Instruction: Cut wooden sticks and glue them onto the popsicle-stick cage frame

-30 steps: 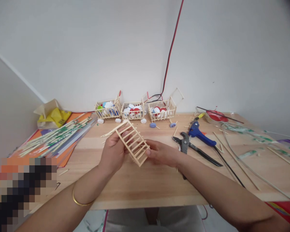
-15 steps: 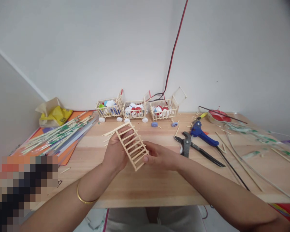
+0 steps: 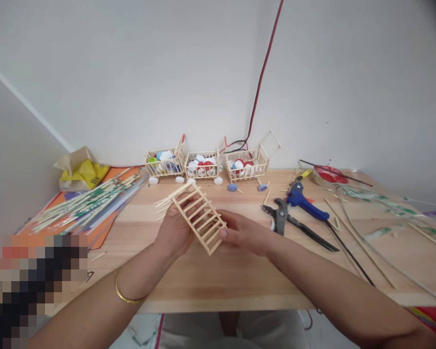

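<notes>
A small frame of thin wooden sticks (image 3: 196,213), with slats like a little crate, is held tilted above the table between both hands. My left hand (image 3: 176,230) grips it from the left and behind, some fingers showing through the slats. On its lower right corner my right hand (image 3: 241,234) presses with the thumb in front, the other fingers partly hidden behind. Behind the hands stand three small stick carts: a left cart (image 3: 164,167), a middle cart (image 3: 202,169) and a right cart (image 3: 246,169), each filled with bottle caps.
Loose sticks (image 3: 167,198) lie beyond my left hand. Packed sticks (image 3: 90,201) rest on coloured sheets at left, near a yellow tissue pack (image 3: 83,169). Right of my hands are pliers (image 3: 281,218), a blue glue gun (image 3: 301,198) with its cable, and a red bowl (image 3: 330,175).
The stick frame has turned slightly, its lower end shifting a little to the right. Both hands keep their hold, and the things on the table stay where they were.
</notes>
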Tool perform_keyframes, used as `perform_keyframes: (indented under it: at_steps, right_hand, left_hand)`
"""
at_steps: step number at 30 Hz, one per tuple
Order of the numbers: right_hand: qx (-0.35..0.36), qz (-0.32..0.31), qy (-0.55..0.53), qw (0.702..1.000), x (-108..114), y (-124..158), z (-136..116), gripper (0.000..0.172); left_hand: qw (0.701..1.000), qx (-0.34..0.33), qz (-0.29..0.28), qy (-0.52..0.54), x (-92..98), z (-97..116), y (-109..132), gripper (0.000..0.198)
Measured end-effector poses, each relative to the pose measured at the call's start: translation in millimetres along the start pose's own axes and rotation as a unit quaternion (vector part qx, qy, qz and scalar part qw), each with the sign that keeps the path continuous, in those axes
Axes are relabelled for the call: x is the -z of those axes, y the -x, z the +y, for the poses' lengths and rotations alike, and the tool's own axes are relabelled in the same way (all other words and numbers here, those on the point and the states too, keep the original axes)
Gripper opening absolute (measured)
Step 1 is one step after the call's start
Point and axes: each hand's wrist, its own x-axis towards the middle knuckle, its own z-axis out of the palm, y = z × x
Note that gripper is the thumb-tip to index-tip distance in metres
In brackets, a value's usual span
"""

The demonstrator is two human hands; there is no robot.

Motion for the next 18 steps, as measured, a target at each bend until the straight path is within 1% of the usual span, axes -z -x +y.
perform_keyframes:
  at_steps: [3,7,10,13,16,18]
  right_hand:
    - [0.013,0.017,-0.004,1.0,1.7,-0.1,-0.5,0.062]
    - [0.007,0.03,-0.018,0.999,4.5,0.3,1.9,0.06]
    - [0.001,0.039,-0.025,0.999,4.8,-0.3,4.4,0.057]
    - [0.008,0.038,-0.064,0.997,3.6,-1.8,6.2,0.058]
    - [0.003,0.026,-0.101,0.995,2.4,-3.1,5.9,0.06]
    - [0.002,0.029,-0.093,0.995,2.4,-3.1,4.7,0.06]
  left_hand:
    - [1.0,0.005,0.01,-0.006,1.4,-1.9,-2.3,0.023]
    - [1.0,-0.004,0.021,-0.008,4.9,-1.6,-4.5,0.022]
    - [1.0,0.001,0.013,-0.004,5.9,2.2,-2.9,0.026]
    - [1.0,0.001,-0.01,-0.017,5.4,4.9,-0.4,0.029]
    - [0.999,-0.018,-0.025,-0.036,5.9,3.1,-0.3,0.027]
    - [0.998,-0.035,-0.021,-0.047,7.3,0.2,-1.6,0.026]
